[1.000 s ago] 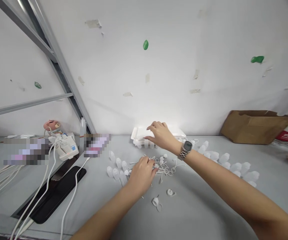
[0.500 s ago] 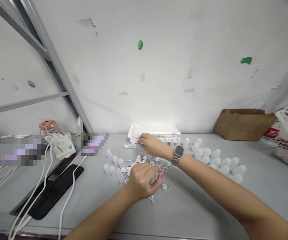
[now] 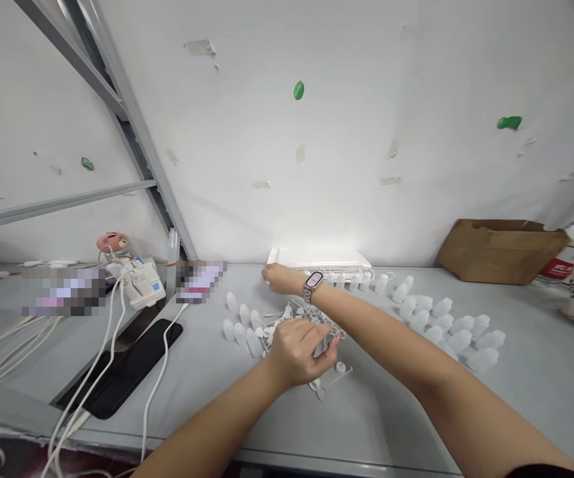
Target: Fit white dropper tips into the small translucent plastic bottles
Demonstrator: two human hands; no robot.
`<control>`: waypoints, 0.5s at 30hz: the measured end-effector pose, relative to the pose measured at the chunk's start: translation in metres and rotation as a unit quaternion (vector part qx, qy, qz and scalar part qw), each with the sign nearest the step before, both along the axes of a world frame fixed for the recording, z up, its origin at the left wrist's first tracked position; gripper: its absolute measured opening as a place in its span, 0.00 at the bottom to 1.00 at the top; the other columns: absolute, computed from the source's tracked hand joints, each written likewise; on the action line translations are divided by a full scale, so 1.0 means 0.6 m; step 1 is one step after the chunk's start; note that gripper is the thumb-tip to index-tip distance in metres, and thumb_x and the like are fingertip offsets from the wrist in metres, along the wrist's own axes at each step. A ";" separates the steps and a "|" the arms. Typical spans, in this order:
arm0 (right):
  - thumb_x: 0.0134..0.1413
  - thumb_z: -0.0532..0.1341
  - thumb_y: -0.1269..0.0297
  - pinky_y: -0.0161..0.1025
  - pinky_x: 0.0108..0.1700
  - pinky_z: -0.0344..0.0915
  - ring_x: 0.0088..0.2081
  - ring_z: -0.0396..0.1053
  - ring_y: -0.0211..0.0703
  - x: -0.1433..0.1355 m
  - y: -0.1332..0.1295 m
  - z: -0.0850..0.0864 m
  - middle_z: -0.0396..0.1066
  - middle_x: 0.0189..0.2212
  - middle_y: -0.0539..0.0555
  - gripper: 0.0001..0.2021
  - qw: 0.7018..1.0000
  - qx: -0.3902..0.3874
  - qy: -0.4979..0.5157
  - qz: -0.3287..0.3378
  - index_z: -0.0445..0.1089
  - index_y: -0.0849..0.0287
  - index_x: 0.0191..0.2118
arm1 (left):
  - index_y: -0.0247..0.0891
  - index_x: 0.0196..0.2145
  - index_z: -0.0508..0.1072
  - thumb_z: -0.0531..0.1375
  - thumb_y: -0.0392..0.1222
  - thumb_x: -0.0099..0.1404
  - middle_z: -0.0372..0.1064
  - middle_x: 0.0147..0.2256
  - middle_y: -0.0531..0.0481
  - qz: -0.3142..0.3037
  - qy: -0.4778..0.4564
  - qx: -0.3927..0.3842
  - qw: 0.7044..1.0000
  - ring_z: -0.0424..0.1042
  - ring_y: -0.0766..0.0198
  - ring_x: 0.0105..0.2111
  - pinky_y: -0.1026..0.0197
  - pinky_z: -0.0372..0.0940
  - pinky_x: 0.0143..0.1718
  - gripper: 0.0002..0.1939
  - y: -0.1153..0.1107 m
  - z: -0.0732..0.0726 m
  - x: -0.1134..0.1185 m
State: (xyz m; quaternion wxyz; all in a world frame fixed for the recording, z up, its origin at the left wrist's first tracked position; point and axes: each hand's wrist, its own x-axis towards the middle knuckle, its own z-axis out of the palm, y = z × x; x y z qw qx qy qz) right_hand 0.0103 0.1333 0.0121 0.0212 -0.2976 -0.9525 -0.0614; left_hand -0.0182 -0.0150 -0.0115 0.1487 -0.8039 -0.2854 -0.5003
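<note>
While the right hand (image 3: 284, 279) is stretched to the left end of the white stack (image 3: 321, 257), the left hand (image 3: 296, 352) is in front of this stack, over the heap of small white parts (image 3: 287, 310). The left thumb and forefinger are bent and near each other, but I cannot tell if they pinch some part. Of the right fingers also I cannot tell if they grip anything.

One loose cap (image 3: 340, 366) lies in front of the stack, nearer to the person than the heap. To the right of the stack many cloudy bottles (image 3: 419, 321) lie in a loose group, and a smaller group of bottles (image 3: 255, 318) is in front of its left end.

The step in hand seems to be handling of small pieces. From here, I judge, a move calls for light fingertips, because the parts look tangled.
</note>
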 end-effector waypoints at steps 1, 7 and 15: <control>0.57 0.56 0.62 0.47 0.42 0.66 0.43 0.67 0.44 0.006 0.003 0.011 0.65 0.46 0.57 0.15 1.000 -0.001 0.009 -0.007 0.63 0.62 0.48 | 0.37 0.28 0.70 0.54 0.35 0.57 0.63 0.14 0.57 -0.002 -0.002 0.000 1.000 0.61 0.71 0.14 0.65 0.55 0.18 0.05 0.000 0.000 0.000; 0.57 0.56 0.62 0.46 0.42 0.66 0.42 0.67 0.44 0.032 0.018 0.048 0.65 0.46 0.56 0.14 0.998 -0.018 0.046 -0.048 0.63 0.61 0.48 | 0.36 0.29 0.70 0.55 0.33 0.56 0.62 0.13 0.57 -0.018 -0.007 -0.013 1.000 0.59 0.71 0.14 0.66 0.54 0.16 0.04 -0.001 -0.001 0.003; 0.57 0.56 0.62 0.47 0.42 0.66 0.43 0.67 0.44 0.045 0.021 0.033 0.65 0.46 0.56 0.14 0.993 -0.046 0.068 -0.081 0.63 0.61 0.48 | 0.36 0.30 0.70 0.54 0.34 0.57 0.60 0.12 0.58 -0.015 0.002 -0.027 1.000 0.59 0.72 0.13 0.67 0.54 0.16 0.05 0.003 -0.003 0.004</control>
